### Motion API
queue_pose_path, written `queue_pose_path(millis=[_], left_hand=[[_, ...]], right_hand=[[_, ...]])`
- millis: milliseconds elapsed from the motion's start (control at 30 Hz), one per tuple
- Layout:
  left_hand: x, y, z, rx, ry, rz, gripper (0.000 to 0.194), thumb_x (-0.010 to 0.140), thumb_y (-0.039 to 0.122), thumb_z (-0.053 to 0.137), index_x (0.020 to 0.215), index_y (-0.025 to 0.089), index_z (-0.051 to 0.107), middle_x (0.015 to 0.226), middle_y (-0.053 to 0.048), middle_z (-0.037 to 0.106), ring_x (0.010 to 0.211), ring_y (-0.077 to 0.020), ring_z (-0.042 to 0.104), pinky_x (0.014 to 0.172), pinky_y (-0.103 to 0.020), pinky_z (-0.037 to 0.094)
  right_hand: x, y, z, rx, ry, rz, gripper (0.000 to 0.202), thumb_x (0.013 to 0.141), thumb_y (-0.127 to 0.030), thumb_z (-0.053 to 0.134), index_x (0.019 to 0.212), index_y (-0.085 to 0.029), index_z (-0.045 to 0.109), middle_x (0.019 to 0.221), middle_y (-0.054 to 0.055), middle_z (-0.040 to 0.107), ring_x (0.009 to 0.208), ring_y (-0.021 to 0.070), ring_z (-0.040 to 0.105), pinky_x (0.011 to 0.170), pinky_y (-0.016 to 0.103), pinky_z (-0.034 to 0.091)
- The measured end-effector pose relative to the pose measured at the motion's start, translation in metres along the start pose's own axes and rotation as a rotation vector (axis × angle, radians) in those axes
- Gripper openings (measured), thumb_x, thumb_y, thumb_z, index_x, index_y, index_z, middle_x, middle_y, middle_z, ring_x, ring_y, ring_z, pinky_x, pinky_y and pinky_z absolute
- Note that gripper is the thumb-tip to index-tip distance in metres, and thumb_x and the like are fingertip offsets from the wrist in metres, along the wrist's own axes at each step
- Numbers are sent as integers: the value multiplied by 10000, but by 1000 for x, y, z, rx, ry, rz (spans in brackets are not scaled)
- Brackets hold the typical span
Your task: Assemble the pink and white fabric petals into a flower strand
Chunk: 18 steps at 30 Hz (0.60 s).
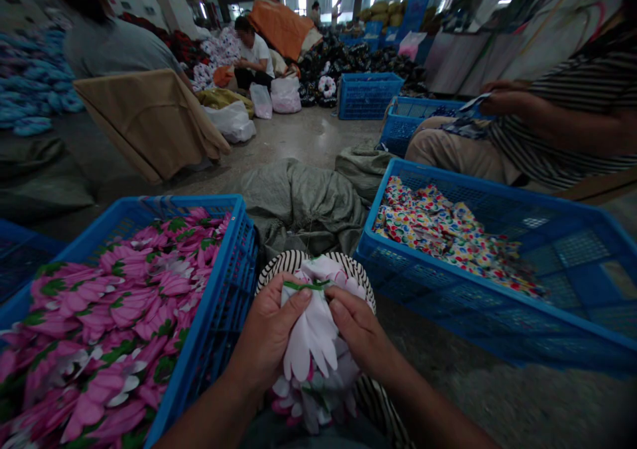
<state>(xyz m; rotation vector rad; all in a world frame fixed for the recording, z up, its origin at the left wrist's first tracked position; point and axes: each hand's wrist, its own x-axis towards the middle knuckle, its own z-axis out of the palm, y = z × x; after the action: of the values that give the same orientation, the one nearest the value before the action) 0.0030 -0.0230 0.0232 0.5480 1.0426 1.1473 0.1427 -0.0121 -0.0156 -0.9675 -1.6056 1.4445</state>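
Observation:
A white petal-shaped fabric piece [309, 339] with a narrow green top edge hangs in front of me, its lobes pointing down. My left hand [271, 320] is closed on its upper left part, the thumb pressed flat just under the green edge. At the right end of that edge my right hand [357, 326] pinches, thumb and fingers together; its fingertips are partly hidden behind the cloth. More white and pink petal pieces [318, 402] lie beneath in my lap, over black-and-white striped cloth [281, 263].
Left stands a blue crate [243, 227] full of pink petal pieces [134, 290]. Right, another blue crate [448, 320] holds colourful printed fabric [442, 230]. Grey-green sacks [303, 200] lie ahead. A seated co-worker [562, 111] handles cloth at right; a cloth-covered chair [144, 117] stands left.

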Motion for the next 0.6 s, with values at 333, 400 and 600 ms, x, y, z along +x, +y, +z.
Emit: queue_pose_path(millis=[333,400,600], left_hand=[[1,-4,1,-8,-69,-15,156,711,196,635,727,179,481,539,51,573,466,-71,532,486,-164,442],[1,-4,1,-8,-81,-27,148,719,198,628,732,181,482,548,50,576,462,-69,530,490,-168,443],[0,-5,2,-35,-102,-49,128,740,197,609,721,179,483,591,45,593,471,-61,538,513,-171,448]], right_hand=[[-2,-1,0,156,-7,30,331,867,-442,377,666,-180,398,638,-23,376,596,110,362,522,228,287],[-2,0,1,171,-8,35,333,866,-447,381,664,-181,394,638,-23,375,586,107,355,510,225,279],[0,1,1,197,-1,32,338,867,-456,374,677,-179,409,617,-28,369,555,100,328,485,223,255]])
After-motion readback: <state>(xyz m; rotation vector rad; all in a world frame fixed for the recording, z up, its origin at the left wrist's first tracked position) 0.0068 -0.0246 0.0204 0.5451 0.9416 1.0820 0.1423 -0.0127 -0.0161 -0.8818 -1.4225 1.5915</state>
